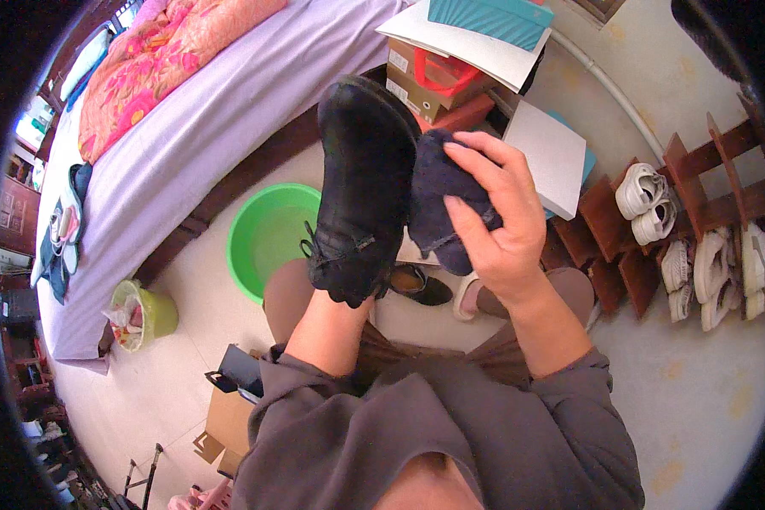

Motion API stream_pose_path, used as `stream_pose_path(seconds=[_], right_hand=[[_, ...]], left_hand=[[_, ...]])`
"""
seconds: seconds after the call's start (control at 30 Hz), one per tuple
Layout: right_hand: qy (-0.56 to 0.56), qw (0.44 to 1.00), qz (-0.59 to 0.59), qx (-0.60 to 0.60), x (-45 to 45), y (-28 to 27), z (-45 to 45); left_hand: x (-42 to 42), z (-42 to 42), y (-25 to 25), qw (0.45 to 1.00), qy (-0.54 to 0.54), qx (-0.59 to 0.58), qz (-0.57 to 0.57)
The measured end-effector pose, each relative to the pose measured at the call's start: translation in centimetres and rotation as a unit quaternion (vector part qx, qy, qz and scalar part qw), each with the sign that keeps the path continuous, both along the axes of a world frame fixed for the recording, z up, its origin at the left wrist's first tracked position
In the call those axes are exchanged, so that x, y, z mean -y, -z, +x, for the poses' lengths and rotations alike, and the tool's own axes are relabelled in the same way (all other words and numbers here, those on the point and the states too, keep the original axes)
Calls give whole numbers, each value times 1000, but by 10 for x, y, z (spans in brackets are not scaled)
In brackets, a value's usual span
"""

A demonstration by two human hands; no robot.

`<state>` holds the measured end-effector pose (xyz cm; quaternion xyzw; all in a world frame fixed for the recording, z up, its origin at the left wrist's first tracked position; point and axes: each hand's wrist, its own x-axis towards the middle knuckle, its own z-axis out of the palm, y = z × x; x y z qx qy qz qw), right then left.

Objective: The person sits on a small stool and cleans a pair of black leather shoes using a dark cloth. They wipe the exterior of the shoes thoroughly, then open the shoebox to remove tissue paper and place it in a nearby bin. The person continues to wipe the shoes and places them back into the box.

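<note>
A black leather lace-up shoe [363,185] is held up in front of me, toe pointing away. My left hand is inside it and hidden; only the left wrist [339,312] shows below the scalloped collar. In my right hand [510,223] is a bunched dark navy cloth [443,191], pinched between thumb and fingers. The cloth is close against the shoe's right side; whether it touches is hard to tell. Lower down, between my knees, a second dark shoe [443,288] rests near the floor.
A green basin [242,255] stands on the floor at left, near a bed [229,134] and a small bin [162,312]. Ahead are stacked shoe boxes [401,70] and a white box [542,153]. A wooden rack [682,185] with white shoes [647,197] is at right; an open carton [226,414] lies lower left.
</note>
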<state>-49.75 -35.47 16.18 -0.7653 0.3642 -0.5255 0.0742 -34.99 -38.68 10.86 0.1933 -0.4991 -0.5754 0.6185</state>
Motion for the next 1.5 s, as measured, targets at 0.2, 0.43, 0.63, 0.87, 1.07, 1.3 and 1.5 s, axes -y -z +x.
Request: stream_pose_path(seconds=[0.2, 0.43, 0.63, 0.87, 1.07, 1.3, 1.5], right_hand=[[28, 999, -45, 0, 6, 25, 26], [-70, 980, 184, 41, -7, 68, 14], [-67, 957, 273, -70, -8, 86, -2], [11, 966, 257, 13, -21, 76, -6], [77, 997, 11, -19, -8, 20, -10], [100, 989, -53, -98, 7, 26, 13], [19, 989, 10, -149, -22, 60, 24]], left_hand=[[-5, -3, 5, 927, 36, -298, 227], [-9, 6, 16, 994, -42, -68, 79], [-13, 2, 17, 997, -55, 25, 54], [-9, -6, 13, 993, 13, -92, 75], [-3, -11, 9, 968, 50, -221, 106], [-1, -15, 6, 952, 61, -276, 118], [2, -7, 9, 960, 89, -248, 98]])
